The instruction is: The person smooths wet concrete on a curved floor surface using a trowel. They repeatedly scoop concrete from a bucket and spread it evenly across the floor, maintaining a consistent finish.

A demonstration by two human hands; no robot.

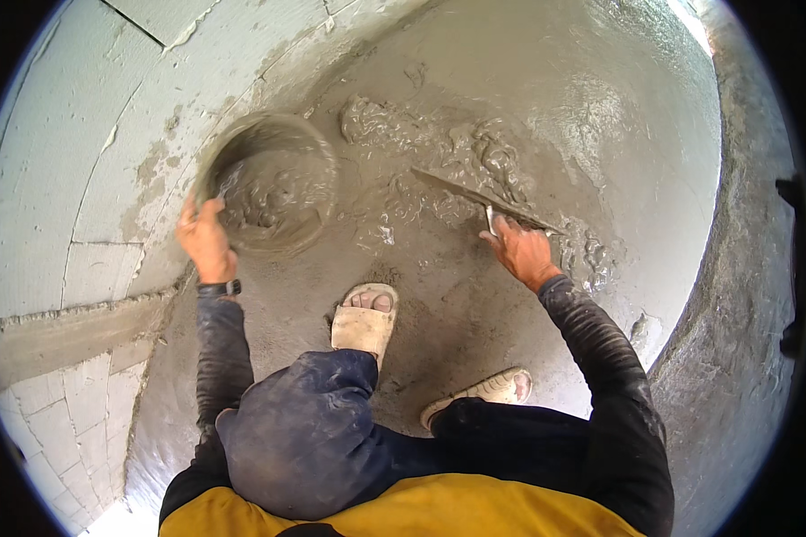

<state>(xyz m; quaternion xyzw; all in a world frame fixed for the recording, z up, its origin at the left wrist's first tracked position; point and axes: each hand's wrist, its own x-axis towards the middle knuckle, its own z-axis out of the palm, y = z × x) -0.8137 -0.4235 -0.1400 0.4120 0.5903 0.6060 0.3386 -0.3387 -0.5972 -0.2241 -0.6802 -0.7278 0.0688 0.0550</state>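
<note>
My left hand [206, 240] grips the near-left rim of a round bucket [324, 170], which is tipped so its mouth faces me and is slightly smeared by motion. Grey wet mortar [273, 192] lies inside the bucket. In my right hand [522, 253] is a long flat plastering trowel [461, 190], its handle wrapped by my fingers and its blade slanting across the floor. Lumps of wet mortar [497, 157] are heaped beyond the blade, and more lie by its right end.
A wall of pale blocks [98, 125] with mortar joints rises on the left. Smooth wet mortar covers the floor [475, 54] ahead. My sandalled feet [364, 327] stand on the near floor. A rough grey surface [734, 268] curves along the right.
</note>
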